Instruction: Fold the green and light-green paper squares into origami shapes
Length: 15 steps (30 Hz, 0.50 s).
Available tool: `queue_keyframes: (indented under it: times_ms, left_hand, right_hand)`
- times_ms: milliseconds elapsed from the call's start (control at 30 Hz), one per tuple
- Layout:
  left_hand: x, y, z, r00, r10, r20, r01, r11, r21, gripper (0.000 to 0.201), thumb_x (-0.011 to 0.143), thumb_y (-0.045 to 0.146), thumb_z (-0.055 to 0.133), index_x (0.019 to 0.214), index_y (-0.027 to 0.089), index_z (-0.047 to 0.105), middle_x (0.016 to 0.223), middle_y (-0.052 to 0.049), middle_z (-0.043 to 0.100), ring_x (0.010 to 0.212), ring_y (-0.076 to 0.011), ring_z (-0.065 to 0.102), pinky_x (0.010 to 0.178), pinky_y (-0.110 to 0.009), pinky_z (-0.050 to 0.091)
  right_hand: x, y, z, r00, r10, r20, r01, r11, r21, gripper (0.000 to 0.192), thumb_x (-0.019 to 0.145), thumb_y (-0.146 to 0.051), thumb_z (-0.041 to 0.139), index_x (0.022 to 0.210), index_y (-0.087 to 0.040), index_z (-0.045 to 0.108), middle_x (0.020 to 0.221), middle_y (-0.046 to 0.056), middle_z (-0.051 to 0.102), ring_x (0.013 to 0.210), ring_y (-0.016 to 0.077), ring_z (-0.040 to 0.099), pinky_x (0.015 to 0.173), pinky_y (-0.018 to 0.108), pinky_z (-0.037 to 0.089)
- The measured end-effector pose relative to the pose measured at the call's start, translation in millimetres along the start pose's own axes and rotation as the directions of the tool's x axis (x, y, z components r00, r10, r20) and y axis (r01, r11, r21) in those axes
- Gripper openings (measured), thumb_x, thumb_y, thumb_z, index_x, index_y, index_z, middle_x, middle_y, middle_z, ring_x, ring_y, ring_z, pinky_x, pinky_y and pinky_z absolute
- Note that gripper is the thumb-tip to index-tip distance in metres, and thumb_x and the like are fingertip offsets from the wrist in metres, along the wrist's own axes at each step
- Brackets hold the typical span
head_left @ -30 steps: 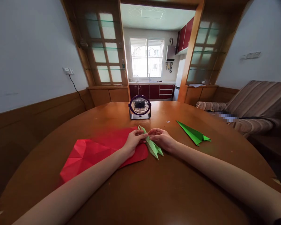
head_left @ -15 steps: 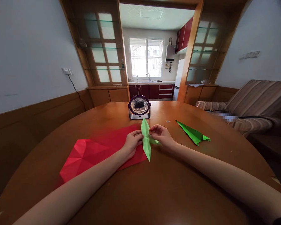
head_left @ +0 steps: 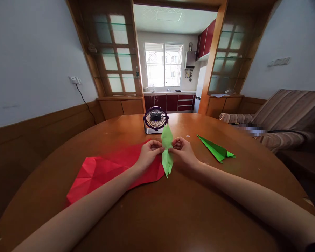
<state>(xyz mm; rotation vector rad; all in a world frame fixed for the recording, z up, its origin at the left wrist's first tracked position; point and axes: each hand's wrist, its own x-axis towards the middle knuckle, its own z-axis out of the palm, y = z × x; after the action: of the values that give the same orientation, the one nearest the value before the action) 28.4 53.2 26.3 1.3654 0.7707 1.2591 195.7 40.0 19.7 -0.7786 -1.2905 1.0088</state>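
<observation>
Near the middle of the counter we hold a light green folded paper upright between both hands. Our left hand pinches its left edge, our right hand pinches its right edge, both closed narrowly on the paper at its waist. Its lower tip hangs close to the counter; whether it touches, we cannot tell. A red creased sheet lies under our left wrist, a small fan stands just behind the paper, and a darker green paper plane lies toward the right edge. We judge that uneven pulling could tear the narrow waist or skew the creases.
</observation>
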Motion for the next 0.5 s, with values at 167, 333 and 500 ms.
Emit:
queue_keyframes:
  times_ms: [167, 333, 500]
  left_hand:
    - [-3.5, -0.7, 2.2, 0.999, 0.019, -0.05, -0.016, 0.998, 0.061, 0.031, 0.056, 0.025, 0.081, 0.075, 0.015, 0.058, 0.073, 0.0, 0.065, 0.066, -0.0141, 0.061, 0.064, -0.027, 0.047]
    - [-6.5, 3.5, 5.9, 0.988, 0.112, -0.105, -0.099, 0.987, 0.125, 0.031, 0.057, 0.019, 0.08, 0.082, 0.015, 0.063, 0.076, -0.002, 0.068, 0.072, -0.0163, 0.064, 0.071, -0.029, 0.049]
    - [-13.6, 5.6, 11.0, 0.983, 0.18, -0.026, -0.17, 0.961, 0.217, 0.022, 0.065, 0.027, 0.078, 0.079, 0.015, 0.067, 0.079, -0.004, 0.069, 0.076, -0.0185, 0.064, 0.072, -0.03, 0.049]
  right_hand:
    - [-4.5, -3.4, 4.2, 0.999, -0.031, -0.007, 0.031, 0.997, -0.075, 0.036, 0.059, -0.02, 0.076, 0.086, -0.024, 0.052, 0.065, -0.004, 0.06, 0.064, 0.0157, 0.057, 0.06, 0.029, 0.042]
    - [-7.3, -3.3, 5.4, 0.995, -0.099, -0.007, 0.096, 0.979, -0.18, 0.022, 0.063, -0.022, 0.074, 0.073, -0.023, 0.055, 0.069, -0.001, 0.059, 0.065, 0.0154, 0.054, 0.06, 0.03, 0.042]
    - [-9.5, -0.3, 5.9, 0.997, -0.08, 0.016, 0.082, 0.974, -0.211, 0.02, 0.065, -0.024, 0.075, 0.07, -0.022, 0.056, 0.069, -0.001, 0.058, 0.065, 0.015, 0.052, 0.06, 0.029, 0.042]
